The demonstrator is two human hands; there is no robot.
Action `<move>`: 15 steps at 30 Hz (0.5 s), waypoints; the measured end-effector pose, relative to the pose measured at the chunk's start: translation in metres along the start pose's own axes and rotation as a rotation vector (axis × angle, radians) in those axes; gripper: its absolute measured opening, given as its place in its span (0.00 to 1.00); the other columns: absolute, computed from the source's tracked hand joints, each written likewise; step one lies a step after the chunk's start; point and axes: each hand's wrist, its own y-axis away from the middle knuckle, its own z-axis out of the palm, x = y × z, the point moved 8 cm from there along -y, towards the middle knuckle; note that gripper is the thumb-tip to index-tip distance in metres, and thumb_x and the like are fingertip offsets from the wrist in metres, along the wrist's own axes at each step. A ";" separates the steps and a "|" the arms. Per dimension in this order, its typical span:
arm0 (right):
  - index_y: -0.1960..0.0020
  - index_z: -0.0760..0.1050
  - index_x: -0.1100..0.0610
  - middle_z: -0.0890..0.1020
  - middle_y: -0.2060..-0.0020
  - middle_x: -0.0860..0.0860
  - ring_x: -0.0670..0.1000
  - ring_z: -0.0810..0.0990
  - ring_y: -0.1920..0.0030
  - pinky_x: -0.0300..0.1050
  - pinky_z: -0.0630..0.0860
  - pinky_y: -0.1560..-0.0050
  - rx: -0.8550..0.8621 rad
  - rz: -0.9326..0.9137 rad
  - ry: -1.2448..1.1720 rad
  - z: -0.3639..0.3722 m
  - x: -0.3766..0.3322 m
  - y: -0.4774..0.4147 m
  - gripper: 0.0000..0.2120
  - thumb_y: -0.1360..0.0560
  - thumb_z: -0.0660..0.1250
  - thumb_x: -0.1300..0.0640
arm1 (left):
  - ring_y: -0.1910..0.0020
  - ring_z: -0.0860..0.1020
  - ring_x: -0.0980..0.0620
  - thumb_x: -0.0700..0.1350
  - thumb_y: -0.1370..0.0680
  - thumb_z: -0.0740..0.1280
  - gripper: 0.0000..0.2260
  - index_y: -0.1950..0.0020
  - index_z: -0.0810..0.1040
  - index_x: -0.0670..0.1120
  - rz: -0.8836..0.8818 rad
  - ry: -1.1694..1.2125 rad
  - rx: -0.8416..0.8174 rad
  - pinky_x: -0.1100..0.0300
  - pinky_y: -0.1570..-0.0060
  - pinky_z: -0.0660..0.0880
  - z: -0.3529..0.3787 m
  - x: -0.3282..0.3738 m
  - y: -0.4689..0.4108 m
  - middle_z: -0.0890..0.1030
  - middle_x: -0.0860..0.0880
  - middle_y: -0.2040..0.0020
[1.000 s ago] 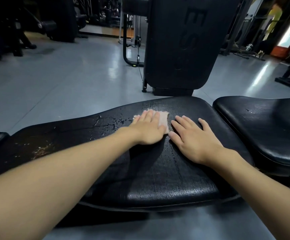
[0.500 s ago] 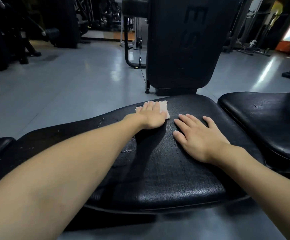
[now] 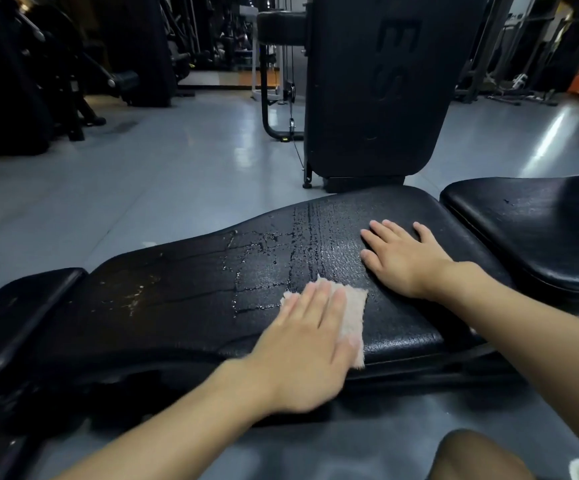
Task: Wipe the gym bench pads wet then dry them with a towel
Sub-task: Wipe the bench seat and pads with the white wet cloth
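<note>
A long black bench pad [image 3: 184, 292] lies across the view, with wet streaks and droplets on its middle. My left hand [image 3: 301, 344] presses flat, fingers straight, on a small pale pink cloth [image 3: 113, 317] near the pad's front edge; the cloth hangs slightly over that edge. My right hand [image 3: 402, 258] rests flat and open on the pad further back and to the right. A second black pad [image 3: 537, 230] adjoins on the right, and a smaller pad [image 3: 17, 306] on the left.
A tall black upright machine pad [image 3: 374, 91] stands just behind the bench. Grey floor [image 3: 125, 174] spreads to the left and behind. Dark gym machines [image 3: 38, 77] line the far left and back. My knee [image 3: 478, 455] shows at the bottom right.
My left hand has dragged the cloth from the pad's far edge toward the near edge, leaving wet streaks behind. My right hand stays flat in about the same place.
</note>
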 end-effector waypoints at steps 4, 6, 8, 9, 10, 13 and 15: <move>0.24 0.61 0.50 0.57 0.21 0.48 0.49 0.50 0.21 0.66 0.44 0.25 0.059 -0.081 0.082 -0.011 -0.011 -0.002 0.23 0.16 0.46 0.45 | 0.22 0.34 0.48 0.60 0.26 0.32 0.36 0.21 0.37 0.45 0.037 -0.047 0.025 0.50 0.24 0.35 0.005 0.004 0.017 0.35 0.45 0.20; 0.24 0.61 0.48 0.58 0.21 0.46 0.48 0.50 0.21 0.65 0.44 0.25 0.080 -0.114 0.009 -0.018 -0.018 -0.007 0.22 0.17 0.49 0.45 | 0.22 0.35 0.48 0.61 0.27 0.31 0.37 0.20 0.37 0.45 0.030 -0.030 0.031 0.49 0.24 0.36 0.005 0.003 0.014 0.36 0.45 0.20; 0.23 0.59 0.48 0.58 0.21 0.46 0.47 0.50 0.21 0.64 0.44 0.24 0.078 -0.118 -0.055 -0.021 -0.022 -0.012 0.23 0.16 0.49 0.46 | 0.22 0.35 0.48 0.62 0.28 0.30 0.38 0.20 0.38 0.46 0.020 -0.022 0.027 0.49 0.24 0.36 0.004 0.002 0.009 0.37 0.46 0.20; 0.22 0.59 0.48 0.58 0.21 0.46 0.47 0.50 0.21 0.63 0.44 0.24 0.073 -0.118 -0.069 -0.020 -0.023 -0.015 0.23 0.16 0.49 0.47 | 0.22 0.35 0.48 0.62 0.27 0.31 0.37 0.20 0.38 0.46 0.012 -0.020 0.021 0.50 0.24 0.36 0.003 0.000 0.004 0.37 0.46 0.20; 0.22 0.59 0.49 0.58 0.21 0.46 0.47 0.50 0.21 0.63 0.44 0.24 0.063 -0.117 -0.085 -0.018 -0.023 -0.016 0.22 0.16 0.48 0.48 | 0.22 0.35 0.48 0.61 0.24 0.33 0.35 0.20 0.38 0.45 -0.002 -0.015 0.010 0.50 0.24 0.36 0.002 -0.004 -0.002 0.37 0.45 0.20; 0.21 0.57 0.47 0.56 0.21 0.45 0.46 0.49 0.21 0.60 0.43 0.23 0.033 -0.102 -0.118 -0.006 -0.022 -0.015 0.23 0.15 0.46 0.48 | 0.22 0.35 0.49 0.57 0.17 0.42 0.29 0.20 0.39 0.46 -0.064 0.033 -0.026 0.51 0.25 0.34 -0.004 -0.024 -0.035 0.37 0.46 0.20; 0.21 0.55 0.47 0.53 0.20 0.45 0.46 0.47 0.21 0.60 0.42 0.23 0.041 -0.096 -0.096 -0.001 -0.021 -0.015 0.24 0.16 0.44 0.47 | 0.22 0.35 0.49 0.56 0.16 0.43 0.28 0.20 0.38 0.47 -0.108 0.070 -0.042 0.52 0.26 0.34 -0.010 -0.044 -0.066 0.36 0.47 0.20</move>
